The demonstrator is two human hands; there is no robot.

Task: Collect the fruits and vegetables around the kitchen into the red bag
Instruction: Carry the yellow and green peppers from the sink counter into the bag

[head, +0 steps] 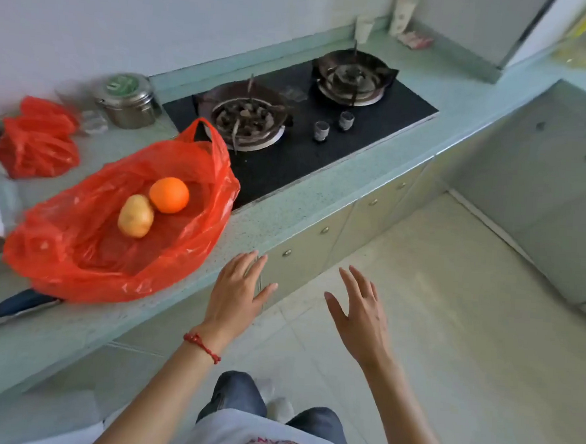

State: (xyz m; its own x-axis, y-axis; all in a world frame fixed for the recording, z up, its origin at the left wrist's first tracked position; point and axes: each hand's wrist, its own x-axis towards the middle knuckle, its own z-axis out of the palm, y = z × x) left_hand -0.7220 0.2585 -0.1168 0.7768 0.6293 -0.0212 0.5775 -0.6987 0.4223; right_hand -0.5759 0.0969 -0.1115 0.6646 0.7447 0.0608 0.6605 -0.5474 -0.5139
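Nearest: the person's grey-white printed shirt hem (254,439) and dark blue jeans (236,393), over a pale tiled floor (449,334).

Left hand (235,294): fingers straight and slightly spread, holding nothing, poised at the near edge of the counter; a red cord bracelet (203,346) circles its wrist.

Right hand (361,315): fingers straight and spread, holding nothing, raised over the floor, just right of the left hand and apart from it.

Pale green speckled stone countertop (285,214): runs from near left to far right, with pale cabinet doors and small round metal knobs (324,230) below its edge.

Dark blue handle (19,303): lies on the counter at near left, its end tucked under the bag.

Red translucent plastic carrier bag (76,260): lies open on the counter, left of the hands, its far handle loop standing up over the hob edge. Inside it rest a yellow-brown potato (136,215) and a round orange (169,194), touching one another.

Black glass two-burner gas hob (323,148): set into the counter beyond the bag, two knobs at its middle.

Crumpled red plastic bags (36,141): far left on the counter.

Lidded stainless steel canister (125,100): against the white wall, right of the crumpled bags.

White tube-like containers (402,14): far right corner; details blurred.
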